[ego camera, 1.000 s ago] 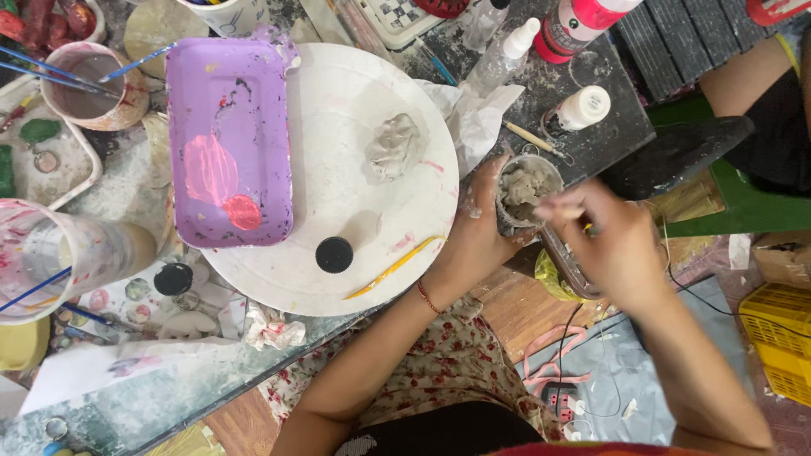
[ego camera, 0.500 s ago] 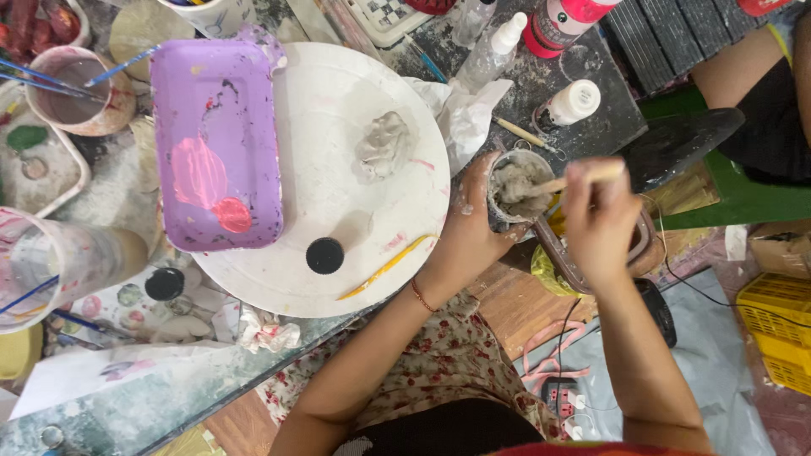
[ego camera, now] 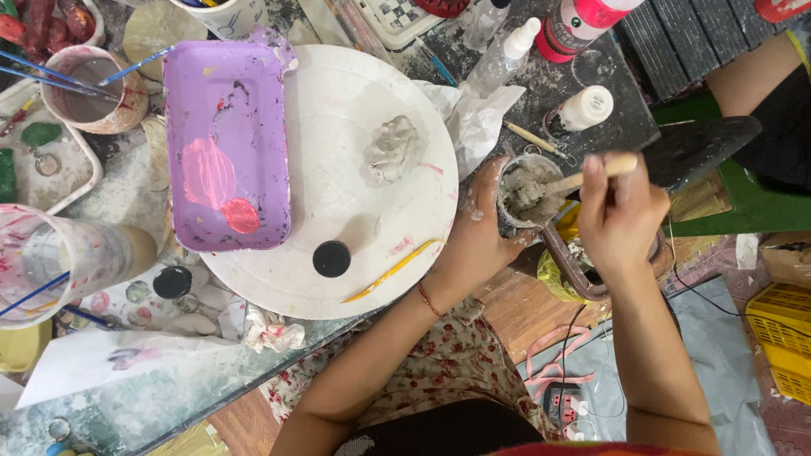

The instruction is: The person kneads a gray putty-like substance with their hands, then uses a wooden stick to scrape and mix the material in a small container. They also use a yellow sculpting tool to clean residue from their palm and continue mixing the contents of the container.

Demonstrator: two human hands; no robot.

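Centre-right of frame: left hand (ego camera: 477,241) wraps a small cup (ego camera: 525,187) of grey paste at the table's edge, just off the white round board (ego camera: 338,118). Right hand (ego camera: 621,215) grips a wooden stick (ego camera: 591,173) dipped inside.

A paint-smeared glass table (ego camera: 110,397) carries a round white board (ego camera: 338,110); left of the board sits a paint cup with brushes (ego camera: 89,84), below-left a crumpled tissue (ego camera: 272,331)

Purple tray (ego camera: 226,143) (pink paint smears), white round board (ego camera: 355,127), grey clay lump (ego camera: 391,150), yellow stick (ego camera: 393,271).
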